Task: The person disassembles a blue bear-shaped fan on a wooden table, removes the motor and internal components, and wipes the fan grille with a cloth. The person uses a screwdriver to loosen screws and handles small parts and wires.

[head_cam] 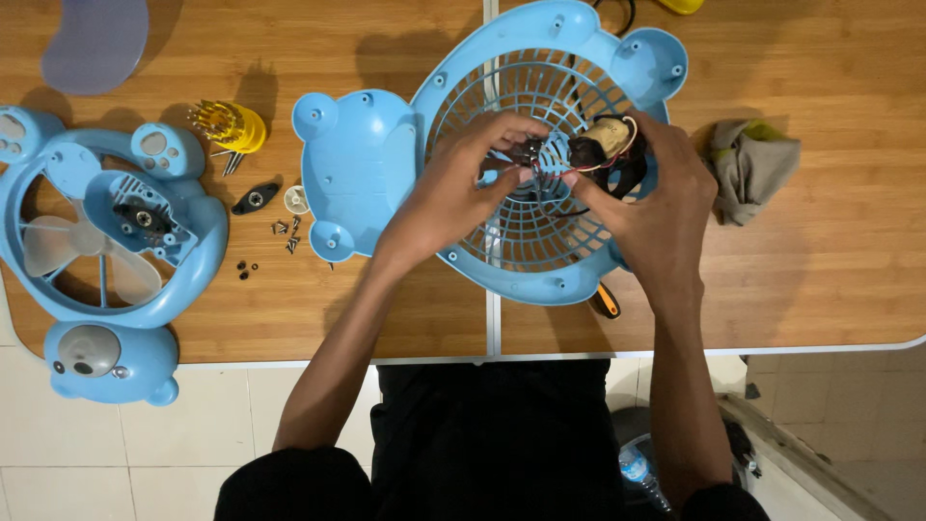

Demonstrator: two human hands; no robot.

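Both hands meet over the blue fan grille (pixel 540 246) on the counter (pixel 830 260), right hand (pixel 656 198) pinching the small motor (pixel 600 145), left hand (pixel 458 188) just beside it, fingertips closed on the wires (pixel 529 151) trailing leftward.

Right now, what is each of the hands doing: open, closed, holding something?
Left hand: closed, pinching the wires over the blue fan grille.
Right hand: closed, holding the small motor.
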